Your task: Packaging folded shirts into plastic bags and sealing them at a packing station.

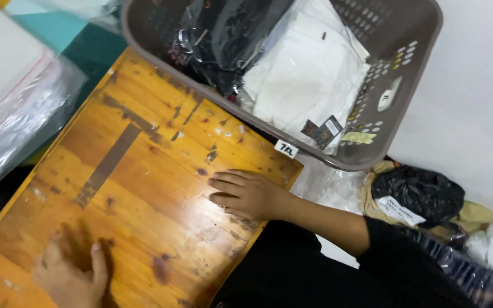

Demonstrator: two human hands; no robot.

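- Wooden board (138,188), worn and stained, lies flat in front of you and fills the left and middle of the view; both your hands rest on it.
- Grey plastic basket (412,63) sits just past the board's far edge, its perforated wall tilted toward you. Inside it you have folded white garments in clear bags (309,74) on the right and a dark bagged bundle (223,40) on the left.
- Black plastic bag (417,194) with a white label lies on the floor to your right, below the basket.
- Your right hand (246,194) lies palm down near the board's right edge, fingers stretched flat toward the left, holding nothing.
- Your left hand (69,276) presses flat on the board's near left corner, blurred, gripping nothing.
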